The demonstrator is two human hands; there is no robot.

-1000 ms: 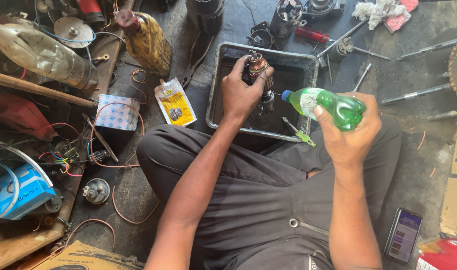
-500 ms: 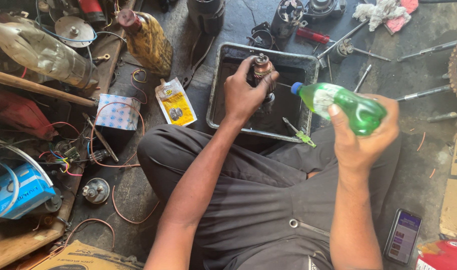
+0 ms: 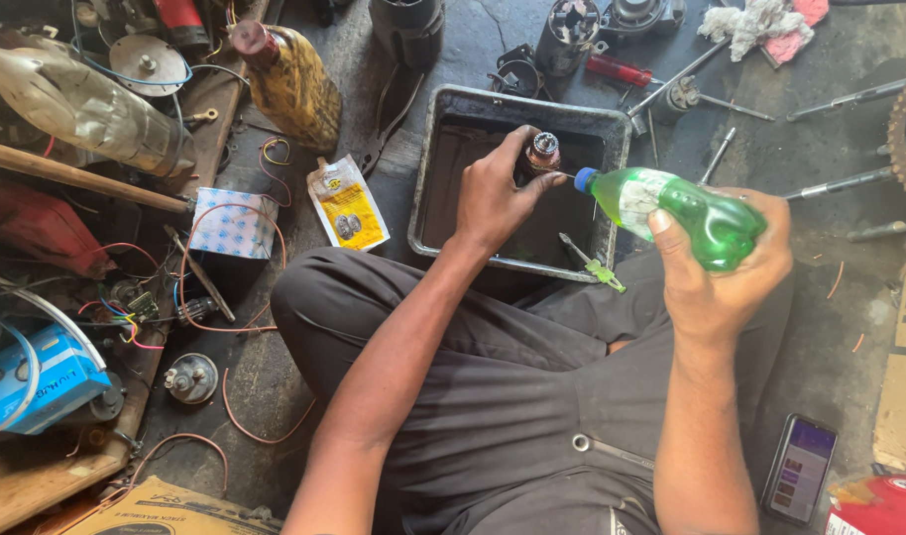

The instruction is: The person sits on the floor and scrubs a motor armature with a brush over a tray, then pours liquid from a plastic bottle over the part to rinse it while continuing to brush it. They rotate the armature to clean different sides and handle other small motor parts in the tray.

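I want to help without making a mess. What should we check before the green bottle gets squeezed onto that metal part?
1. Right hand grips the green bottle firmly: ok.
2. Bottle's blue nozzle points at the motor part: ok.
3. Left hand holds the motor part over the metal tray: ok.
4. Nozzle open: cannot tell.
5. Phone away from the tray: ok.

Three bottles, one tray, one phone
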